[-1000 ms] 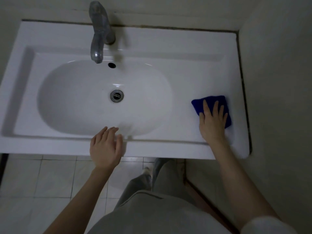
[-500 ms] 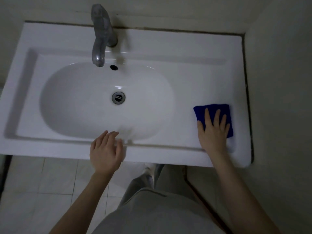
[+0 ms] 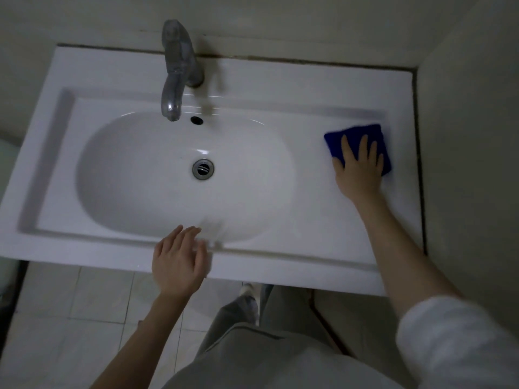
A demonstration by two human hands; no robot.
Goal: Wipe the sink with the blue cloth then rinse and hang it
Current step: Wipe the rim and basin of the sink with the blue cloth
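Wiping the right ledge of the sink (image 3: 134, 80) now, judging by the pose. To do it well: press the cloth (image 3: 354, 135) flat with the whole palm, move in overlapping strokes along the ledge, reach into the back corner near the wall (image 3: 466, 136), then go down into the basin and around the drain (image 3: 203, 169) and the tap (image 3: 177, 68). Better not to let the folded cloth bunch up or slide off the edge.

Right hand (image 3: 359, 172): spread flat on top of the cloth, fingers extended, pressing rather than gripping. Cloth lying on the right ledge, close to the back rim, well apart from the basin.

Left hand (image 3: 178, 262): open and relaxed, holding nothing, over the front rim. Hard to tell whether touching the rim or hovering just above.
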